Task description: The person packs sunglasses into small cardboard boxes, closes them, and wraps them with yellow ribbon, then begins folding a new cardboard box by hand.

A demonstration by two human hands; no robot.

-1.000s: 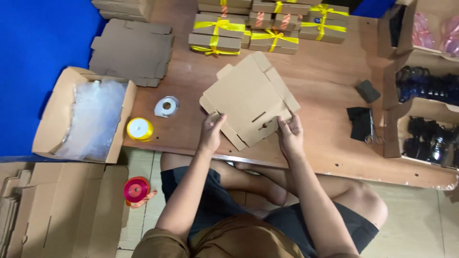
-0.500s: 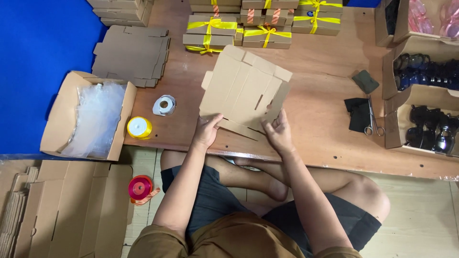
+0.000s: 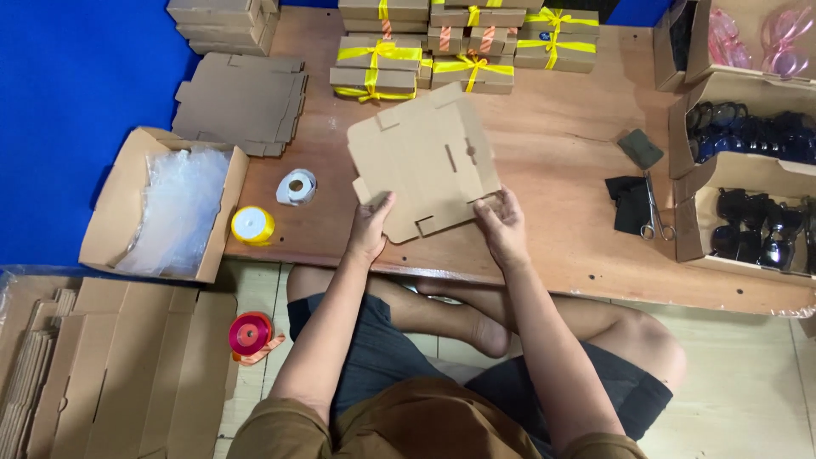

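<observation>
A flat die-cut cardboard box blank [image 3: 425, 161] lies spread on the low wooden table [image 3: 561, 144], tilted a little. My left hand [image 3: 371, 228] grips its near left edge with the thumb on top. My right hand [image 3: 503, 224] holds the near right edge by a flap. Both hands rest near the table's front edge, above my crossed legs.
Ribbon-tied cardboard boxes [image 3: 463, 38] line the table's far edge. A stack of flat blanks [image 3: 240, 102] lies at left, by a tape roll [image 3: 296, 187] and a yellow ribbon spool [image 3: 252, 225]. A box of plastic bags [image 3: 170, 204], scissors [image 3: 653, 208] and boxes of sunglasses [image 3: 748, 178] flank it. A red spool [image 3: 249, 333] is on the floor.
The cardboard blank has been unfolded and laid flatter on the table, and my hands have shifted to its near edge. The camera view has tilted slightly.
</observation>
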